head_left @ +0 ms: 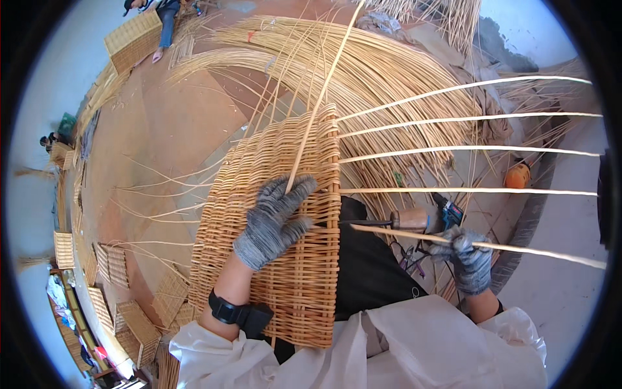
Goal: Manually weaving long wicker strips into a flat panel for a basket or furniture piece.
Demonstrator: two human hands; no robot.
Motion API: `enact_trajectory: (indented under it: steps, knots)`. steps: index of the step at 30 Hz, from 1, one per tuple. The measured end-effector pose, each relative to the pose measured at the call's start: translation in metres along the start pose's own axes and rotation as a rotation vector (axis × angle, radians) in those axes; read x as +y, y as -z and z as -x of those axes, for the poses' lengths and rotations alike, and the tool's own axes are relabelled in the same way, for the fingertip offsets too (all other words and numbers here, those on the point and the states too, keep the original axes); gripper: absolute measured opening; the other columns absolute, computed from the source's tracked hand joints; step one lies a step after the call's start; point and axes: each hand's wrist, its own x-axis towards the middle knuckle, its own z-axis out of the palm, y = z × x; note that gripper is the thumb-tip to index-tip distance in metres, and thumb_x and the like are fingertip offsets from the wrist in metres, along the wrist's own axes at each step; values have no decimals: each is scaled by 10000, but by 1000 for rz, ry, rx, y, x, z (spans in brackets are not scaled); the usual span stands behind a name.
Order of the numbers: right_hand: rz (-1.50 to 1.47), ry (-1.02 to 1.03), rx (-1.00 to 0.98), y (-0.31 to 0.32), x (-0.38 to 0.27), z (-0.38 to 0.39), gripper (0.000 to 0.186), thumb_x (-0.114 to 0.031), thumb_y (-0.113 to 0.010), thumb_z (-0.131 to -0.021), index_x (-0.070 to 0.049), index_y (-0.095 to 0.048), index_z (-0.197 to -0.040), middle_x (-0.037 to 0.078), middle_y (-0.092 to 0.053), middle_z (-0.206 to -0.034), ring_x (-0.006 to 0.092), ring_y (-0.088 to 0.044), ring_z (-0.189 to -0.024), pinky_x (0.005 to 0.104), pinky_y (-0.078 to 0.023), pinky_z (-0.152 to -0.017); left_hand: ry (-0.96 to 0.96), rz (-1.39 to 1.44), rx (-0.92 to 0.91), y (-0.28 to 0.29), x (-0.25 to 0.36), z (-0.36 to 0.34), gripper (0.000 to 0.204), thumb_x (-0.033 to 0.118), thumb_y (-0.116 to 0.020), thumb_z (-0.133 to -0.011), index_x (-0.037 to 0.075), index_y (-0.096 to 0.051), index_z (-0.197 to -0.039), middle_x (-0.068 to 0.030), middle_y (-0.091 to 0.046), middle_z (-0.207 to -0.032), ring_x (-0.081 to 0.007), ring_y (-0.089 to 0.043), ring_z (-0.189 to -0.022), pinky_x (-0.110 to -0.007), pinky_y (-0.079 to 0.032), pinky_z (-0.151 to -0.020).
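A woven wicker panel of a basket (285, 259) lies across my lap, with several pale cane rods sticking out of its right edge. My left hand (275, 217), in a grey knit glove, rests on the weave, its fingers spread. One long cane rod (322, 97) runs from under these fingers up past the far edge. An awl (410, 219) with a wooden handle has its metal shaft at the panel's right edge; its tip is hidden. To the right, my gloved right hand (468, 259) is closed around a loose cane rod (538, 252), whose left end lies just below the awl.
Large bundles of cane (402, 84) spread over the floor ahead. Beyond the awl lie a cordless drill (448, 211) and an orange object (517, 175). Wicker baskets (138, 327) stand at the left. A person (167, 23) is beside another basket (133, 40) at the far left.
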Motion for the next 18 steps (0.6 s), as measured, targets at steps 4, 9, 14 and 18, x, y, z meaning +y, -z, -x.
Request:
enact_trajectory:
  steps: [4, 9, 14, 18]
  knots:
    - [26, 79, 55, -31, 13, -3, 314, -204, -650, -785, 77, -572, -901, 214, -630, -825, 274, -650, -726, 340, -543, -576, 53, -155, -194, -13, 5, -11, 983, 611, -716, -499, 149, -408, -1309, -128, -368, -1352, -321, -261, -1286, -444, -62, -1083]
    - [453, 476, -379, -22, -2, -51, 185, -86, -686, -714, 53, -605, -804, 209, -640, -859, 264, -648, -747, 320, -534, -599, 107, -149, -209, -12, 0, -7, 959, 628, -692, -525, 173, -397, -1317, -137, -361, -1356, -320, -256, -1290, -467, -63, -1078]
    - [420, 224, -651, -28, -3, -80, 405, 66, -632, -680, 76, -486, -1058, 236, -620, -937, 305, -637, -832, 333, -548, -672, 128, -117, -202, -9, 3, -10, 962, 667, -665, -525, 208, -387, -1323, -140, -360, -1357, -315, -250, -1295, -488, -47, -1074]
    - [505, 137, -760, -33, -4, -89, 404, 110, -578, -674, 97, -474, -1064, 239, -612, -967, 270, -632, -806, 304, -539, -648, 159, -132, -203, -11, 7, -13, 997, 651, -698, -475, 202, -402, -1314, -128, -382, -1341, -322, -270, -1282, -500, -52, -1071]
